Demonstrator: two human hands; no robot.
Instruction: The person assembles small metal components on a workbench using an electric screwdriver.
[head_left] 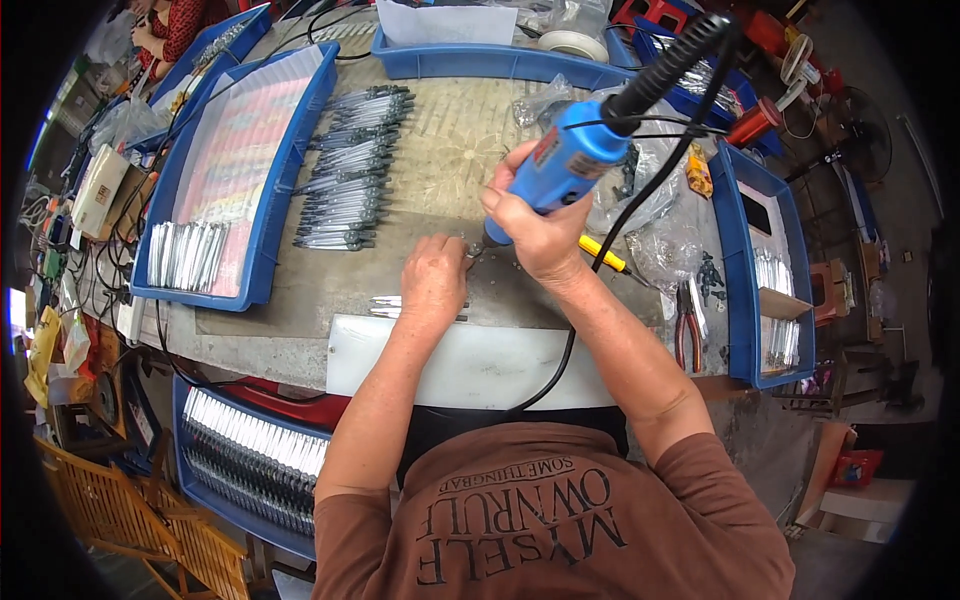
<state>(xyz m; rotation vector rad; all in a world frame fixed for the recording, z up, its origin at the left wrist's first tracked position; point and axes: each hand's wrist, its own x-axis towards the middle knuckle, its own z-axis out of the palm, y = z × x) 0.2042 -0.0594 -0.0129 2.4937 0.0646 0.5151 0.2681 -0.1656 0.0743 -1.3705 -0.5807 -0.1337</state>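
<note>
My right hand [545, 235] is wrapped round a blue corded power tool [570, 160], shaped like an electric screwdriver. The tool tilts, its narrow dark tip down beside the fingertips of my left hand [436, 278]. Those fingers are bent and pressed together at the tabletop; what they pinch is too small and hidden to name. Several pen-like sticks [386, 306] lie partly behind my left wrist. Farther left, a long stack of clear, dark-ended pens [345, 175] covers part of the table. A yellow-handled screwdriver [605, 253] rests just right of my right hand.
Blue trays stand at left [255, 290], back [450, 66] and right [735, 270]; another tray of pens [250, 460] sits below the table edge. Red-handled pliers [688, 335] and plastic bags [665, 245] lie at right. The tool's black cord [565, 365] crosses the white board [470, 365]. Another person [175, 35] sits far left.
</note>
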